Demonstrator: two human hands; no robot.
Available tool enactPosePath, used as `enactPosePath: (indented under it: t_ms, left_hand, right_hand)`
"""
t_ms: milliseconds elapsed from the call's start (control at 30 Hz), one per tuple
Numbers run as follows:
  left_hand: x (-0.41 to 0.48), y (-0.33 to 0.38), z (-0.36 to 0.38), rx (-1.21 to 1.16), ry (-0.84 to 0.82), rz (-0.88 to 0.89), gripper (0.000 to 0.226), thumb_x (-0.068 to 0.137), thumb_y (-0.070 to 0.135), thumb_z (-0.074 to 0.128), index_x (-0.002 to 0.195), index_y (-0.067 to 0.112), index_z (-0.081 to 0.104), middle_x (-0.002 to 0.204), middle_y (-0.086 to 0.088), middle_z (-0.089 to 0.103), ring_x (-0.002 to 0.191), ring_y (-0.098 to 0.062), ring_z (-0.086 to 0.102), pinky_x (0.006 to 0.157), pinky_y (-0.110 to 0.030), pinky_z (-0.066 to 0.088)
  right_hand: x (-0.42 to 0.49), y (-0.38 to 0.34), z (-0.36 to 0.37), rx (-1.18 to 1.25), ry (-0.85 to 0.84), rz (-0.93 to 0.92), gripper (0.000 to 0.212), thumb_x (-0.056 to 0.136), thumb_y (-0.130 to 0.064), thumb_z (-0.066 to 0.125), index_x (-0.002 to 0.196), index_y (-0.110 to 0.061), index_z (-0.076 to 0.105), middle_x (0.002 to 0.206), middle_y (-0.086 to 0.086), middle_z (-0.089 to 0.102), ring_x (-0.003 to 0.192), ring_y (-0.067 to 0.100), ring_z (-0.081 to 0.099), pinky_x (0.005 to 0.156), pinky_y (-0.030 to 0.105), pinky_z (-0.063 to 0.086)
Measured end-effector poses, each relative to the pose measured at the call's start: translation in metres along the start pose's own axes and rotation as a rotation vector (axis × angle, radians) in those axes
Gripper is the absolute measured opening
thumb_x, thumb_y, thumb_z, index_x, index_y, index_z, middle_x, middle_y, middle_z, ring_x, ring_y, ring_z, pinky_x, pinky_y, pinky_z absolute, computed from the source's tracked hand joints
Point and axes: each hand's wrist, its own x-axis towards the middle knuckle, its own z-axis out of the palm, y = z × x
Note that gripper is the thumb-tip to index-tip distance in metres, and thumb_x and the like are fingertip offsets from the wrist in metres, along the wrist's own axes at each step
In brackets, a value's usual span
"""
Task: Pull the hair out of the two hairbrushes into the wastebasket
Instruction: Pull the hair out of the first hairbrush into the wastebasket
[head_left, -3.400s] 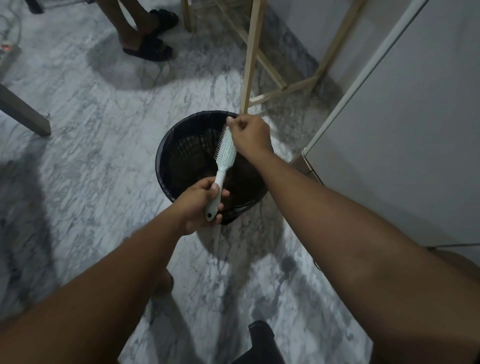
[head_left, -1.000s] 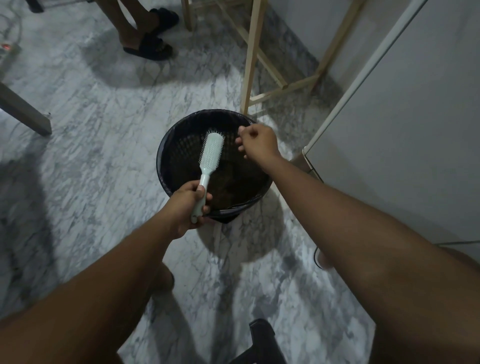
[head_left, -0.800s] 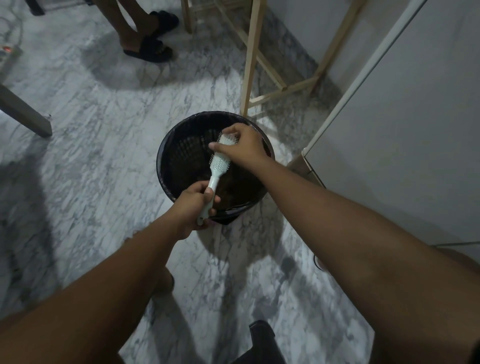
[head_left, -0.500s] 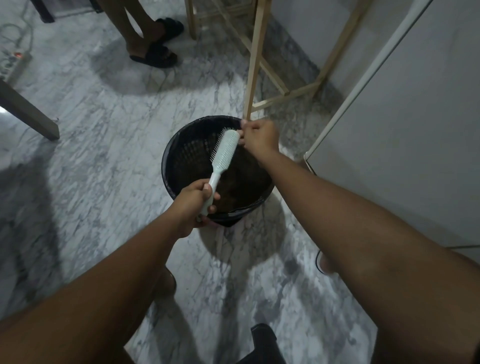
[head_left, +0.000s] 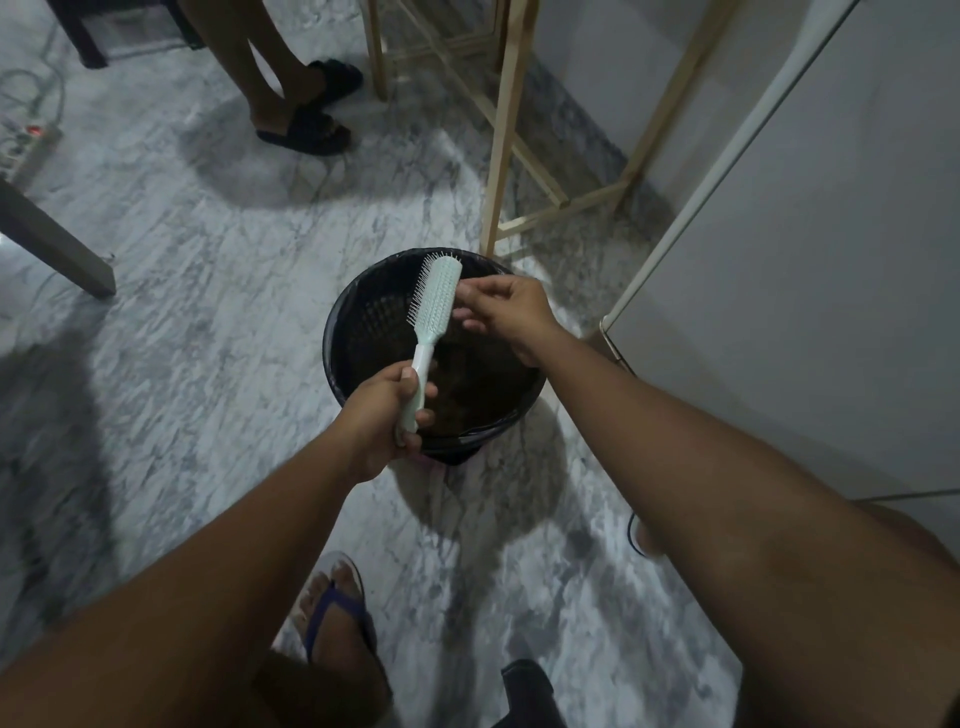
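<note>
I count one hairbrush (head_left: 435, 306) and one wastebasket (head_left: 358, 332) on the floor, with two hands over it: the left hand (head_left: 382, 415) on the near side and the right hand (head_left: 506, 309) further right. At the far side I count two black sandals (head_left: 306, 132), one power strip (head_left: 23, 148) at far left, and one wooden frame (head_left: 506, 130). Near me I can make out one blue flip-flop (head_left: 337, 597).

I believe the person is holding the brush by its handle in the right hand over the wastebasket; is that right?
Not quite: the head view shows the left hand gripping the handle of the brush. The right hand is at the bristle head. The brush is indeed over the wastebasket.
</note>
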Motion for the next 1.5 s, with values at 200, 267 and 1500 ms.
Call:
enactPosePath:
  t_ms: [200, 267, 1500]
  left_hand:
    - [-0.002, -0.006, 0.001, 0.045, 0.067, -0.026, 0.025, 0.105, 0.022, 0.039, 0.114, 0.022, 0.063, 0.091, -0.002, 0.055, 0.055, -0.010, 0.043, 0.047, -0.020, 0.025]
    - [-0.004, -0.006, 0.001, 0.063, 0.073, -0.031, 0.025, 0.105, 0.021, 0.040, 0.112, 0.022, 0.064, 0.090, -0.002, 0.056, 0.055, -0.011, 0.043, 0.049, -0.021, 0.025]
    - [-0.016, 0.004, -0.021, 0.003, -0.165, -0.117, 0.031, 0.106, 0.021, 0.040, 0.131, 0.019, 0.058, 0.091, -0.002, 0.056, 0.055, -0.010, 0.045, 0.041, -0.020, 0.031]
  right_hand:
    - [0.000, 0.022, -0.010, -0.507, -0.113, -0.173, 0.103, 0.061, -0.009, 0.094, 0.149, -0.020, 0.042, 0.131, 0.003, 0.060, 0.100, 0.017, 0.070, 0.082, 0.026, 0.060]
    - [0.000, 0.021, -0.008, -0.689, -0.122, -0.284, 0.114, 0.052, -0.018, 0.099, 0.151, -0.021, 0.040, 0.133, -0.002, 0.061, 0.103, 0.010, 0.069, 0.084, 0.013, 0.055]
    - [0.005, -0.023, -0.025, -0.470, -0.056, -0.212, 0.025, 0.074, -0.020, 0.087, 0.096, -0.010, 0.079, 0.088, 0.001, 0.078, 0.082, 0.006, 0.073, 0.079, 0.017, 0.057]
